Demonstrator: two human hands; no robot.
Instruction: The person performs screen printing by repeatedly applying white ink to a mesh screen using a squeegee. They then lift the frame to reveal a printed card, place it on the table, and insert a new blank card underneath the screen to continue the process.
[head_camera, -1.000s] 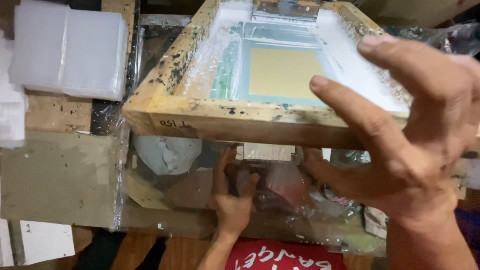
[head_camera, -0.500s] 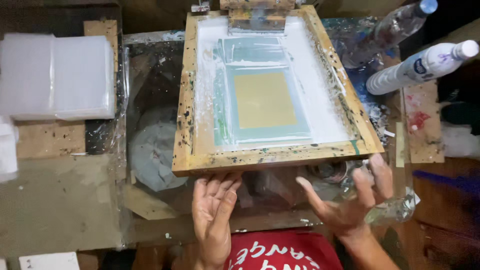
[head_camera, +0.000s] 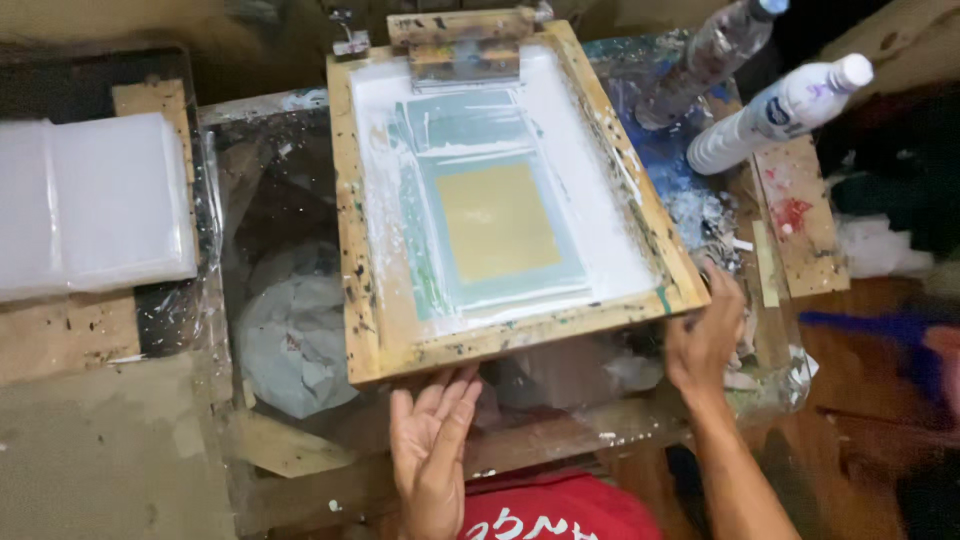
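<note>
Biggest before us is the wooden screen-printing frame (head_camera: 500, 200), lying just beyond both hands, its mesh smeared white around a yellow rectangular stencil patch (head_camera: 497, 222) and its paint-speckled near rail running from one hand to the other. At the frame's far end, well away from our fingers, a squeegee (head_camera: 465, 60) rests across the screen. Far out to the left of our left hand we see a stack of clear plastic sheets (head_camera: 95, 205), and between that stack and the hand a crumpled grey cloth (head_camera: 290, 330) lies under the glass work surface. Beyond our right hand and off to its right stand a white spray bottle (head_camera: 775, 112) and a clear plastic bottle (head_camera: 710, 50), both tilted. Our right hand (head_camera: 703, 338) sits at the frame's near right corner, fingers curled against the wood, touching it. Our left hand (head_camera: 432, 455) is open, palm turned up, fingers together and pointing at the near rail, fingertips just below its edge; we cannot tell whether they touch.
</note>
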